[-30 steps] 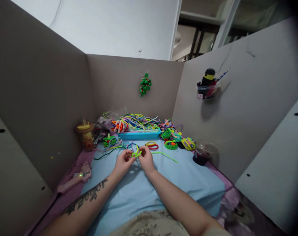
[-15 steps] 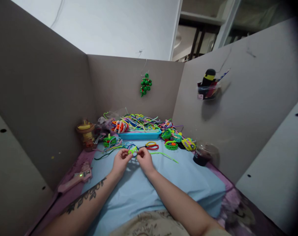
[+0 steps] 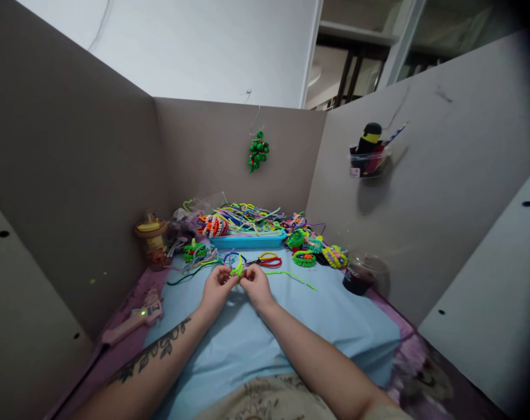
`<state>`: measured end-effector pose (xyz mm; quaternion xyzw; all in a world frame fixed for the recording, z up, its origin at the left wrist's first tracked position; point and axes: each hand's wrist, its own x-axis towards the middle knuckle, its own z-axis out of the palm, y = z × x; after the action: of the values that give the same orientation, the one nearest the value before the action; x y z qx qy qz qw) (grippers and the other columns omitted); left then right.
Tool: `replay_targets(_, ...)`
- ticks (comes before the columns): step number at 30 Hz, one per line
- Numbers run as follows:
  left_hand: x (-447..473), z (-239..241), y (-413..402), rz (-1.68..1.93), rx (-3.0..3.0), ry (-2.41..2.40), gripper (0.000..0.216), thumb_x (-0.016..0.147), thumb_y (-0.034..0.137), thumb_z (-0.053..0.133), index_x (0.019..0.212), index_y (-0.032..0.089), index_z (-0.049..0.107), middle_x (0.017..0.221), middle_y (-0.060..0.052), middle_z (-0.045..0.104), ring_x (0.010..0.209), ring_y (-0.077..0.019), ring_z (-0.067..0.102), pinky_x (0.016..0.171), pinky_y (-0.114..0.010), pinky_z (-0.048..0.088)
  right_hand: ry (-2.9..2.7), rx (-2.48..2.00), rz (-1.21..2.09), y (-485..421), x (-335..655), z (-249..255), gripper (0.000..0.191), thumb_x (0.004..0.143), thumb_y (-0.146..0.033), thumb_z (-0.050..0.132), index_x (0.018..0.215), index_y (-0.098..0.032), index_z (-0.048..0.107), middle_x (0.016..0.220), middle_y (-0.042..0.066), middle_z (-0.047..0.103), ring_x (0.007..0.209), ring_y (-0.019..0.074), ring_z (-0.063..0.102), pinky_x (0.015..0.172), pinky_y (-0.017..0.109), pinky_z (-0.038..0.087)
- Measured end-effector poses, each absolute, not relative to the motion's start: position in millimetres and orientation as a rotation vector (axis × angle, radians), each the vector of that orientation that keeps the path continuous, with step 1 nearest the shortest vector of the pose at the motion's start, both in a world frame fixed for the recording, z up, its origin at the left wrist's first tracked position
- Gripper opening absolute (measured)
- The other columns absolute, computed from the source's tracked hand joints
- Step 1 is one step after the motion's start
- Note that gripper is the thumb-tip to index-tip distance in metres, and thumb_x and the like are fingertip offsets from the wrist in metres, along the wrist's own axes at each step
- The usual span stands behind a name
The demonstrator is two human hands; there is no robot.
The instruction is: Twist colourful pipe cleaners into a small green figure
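Both hands meet over the blue cloth, pinching a small piece made of bright yellow-green cord (image 3: 237, 270). My left hand (image 3: 216, 287) is closed on its left side, thumb and forefinger pressed together. From the right, my right hand (image 3: 256, 287) grips the same piece with bent fingers. A dark blue loop (image 3: 234, 255) rises just behind the fingertips and seems joined to the cord. The fingers hide the lower part of the piece. Scissors (image 3: 270, 260) with red and yellow handles lie right behind my right hand. A loose green cord (image 3: 293, 277) stretches to the right.
A blue tray (image 3: 249, 241) heaped with colourful cords stands at the back. Woven green pieces (image 3: 304, 259) lie right of it, near a dark cup (image 3: 356, 281). On the left are a pink glue gun (image 3: 136, 322) and a lidded tumbler (image 3: 153, 245). Grey panels surround the table.
My hands have drawn slightly closer together. The cord piece has turned between my fingers, and the blue loop now shows more fully above them.
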<state>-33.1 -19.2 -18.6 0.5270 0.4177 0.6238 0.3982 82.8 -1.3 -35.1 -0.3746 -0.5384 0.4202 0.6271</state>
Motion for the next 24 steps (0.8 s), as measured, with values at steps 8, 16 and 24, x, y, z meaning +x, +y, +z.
replay_targets(8, -39.2, -21.7, -10.5, 1.661, 1.23, 1.085, 0.031, 0.057, 0.025, 0.071, 0.08, 0.017, 0.051, 0.066, 0.004, 0.056, 0.06, -0.0094, 0.054, 0.058, -0.02, 0.04, -1.448, -0.916, 0.784, -8.6, 84.3, -29.9, 0.007, 0.065, -0.014, 0.049, 0.071, -0.018, 0.051, 0.064, -0.003, 0.05, 0.059, 0.0107, 0.048, 0.056, 0.021, 0.038)
replay_targets(16, -32.6, -12.1, -23.5, 1.526, 1.353, 1.088, 0.031, 0.06, 0.029, 0.07, 0.082, 0.016, 0.052, 0.064, 0.003, 0.056, 0.057, -0.0091, 0.053, 0.055, -0.02, 0.04, -1.473, -0.949, 0.475, -15.1, 94.5, -20.2, 0.006, 0.075, -0.02, 0.052, 0.073, -0.018, 0.057, 0.072, 0.001, 0.055, 0.066, 0.0128, 0.05, 0.062, 0.023, 0.04)
replay_targets(24, -33.5, -9.4, -26.4, 1.513, 1.391, 1.127, 0.031, 0.061, 0.031, 0.069, 0.081, 0.016, 0.051, 0.063, 0.003, 0.055, 0.056, -0.0098, 0.052, 0.053, -0.021, 0.038, -1.505, -0.922, 0.441, -14.6, 96.1, -18.8, 0.013, 0.076, -0.018, 0.052, 0.075, -0.019, 0.065, 0.077, 0.004, 0.059, 0.074, 0.0149, 0.054, 0.064, 0.025, 0.043)
